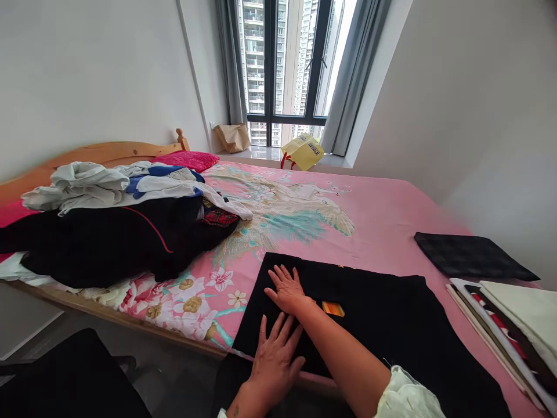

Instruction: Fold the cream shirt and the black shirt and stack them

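Observation:
A black garment (pixel 374 302) lies spread on the bed near its front edge, with a small orange and yellow patch (pixel 333 308) on it. My right hand (pixel 285 287) rests palm down on its left part, fingers spread. Closer to me, my left hand (pixel 277 354) is also open, its fingers stretched over the garment's near left side by the bed's edge. Neither hand grips anything. My right forearm crosses the middle of the garment and hides part of it.
Loose clothes (pixel 113 232) are heaped at the left of the bed. On the right are a stack of folded clothes (pixel 517 325) and a folded dark checked cloth (pixel 474 255). A yellow bag (pixel 304 151) and a brown paper bag (pixel 234 138) are by the window.

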### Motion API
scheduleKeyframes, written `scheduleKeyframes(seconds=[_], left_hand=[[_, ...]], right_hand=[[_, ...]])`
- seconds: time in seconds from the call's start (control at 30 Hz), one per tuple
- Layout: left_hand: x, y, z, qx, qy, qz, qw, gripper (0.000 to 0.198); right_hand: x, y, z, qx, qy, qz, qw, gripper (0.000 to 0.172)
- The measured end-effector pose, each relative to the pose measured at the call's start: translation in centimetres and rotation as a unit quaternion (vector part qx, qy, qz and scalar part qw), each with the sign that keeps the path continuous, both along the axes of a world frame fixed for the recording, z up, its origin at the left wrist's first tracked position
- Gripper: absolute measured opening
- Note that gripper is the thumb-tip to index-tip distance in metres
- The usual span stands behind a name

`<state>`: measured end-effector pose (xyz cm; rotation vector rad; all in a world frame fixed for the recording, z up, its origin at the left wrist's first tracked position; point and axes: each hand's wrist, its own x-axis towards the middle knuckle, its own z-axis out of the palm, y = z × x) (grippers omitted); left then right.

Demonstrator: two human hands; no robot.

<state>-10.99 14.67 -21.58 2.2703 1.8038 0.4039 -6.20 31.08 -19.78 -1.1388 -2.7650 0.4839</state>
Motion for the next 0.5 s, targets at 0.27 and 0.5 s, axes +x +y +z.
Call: scheduleKeyframes(seconds=[0.27, 0.5], left_hand=[[-2.3, -0.1, 0.7, 0.091, -0.074, 0.156, 0.981, 0.042], [-8.9, 2.7, 3.1, -0.112, -0.268, 0.327, 0.899, 0.056]], right_hand=[[2.8, 2.1, -1.4, -0.031, -0.038, -0.148, 0.988, 0.061], [2.9, -3.6, 0.5, -0.031, 0.095, -0.161, 0.982, 0.055]])
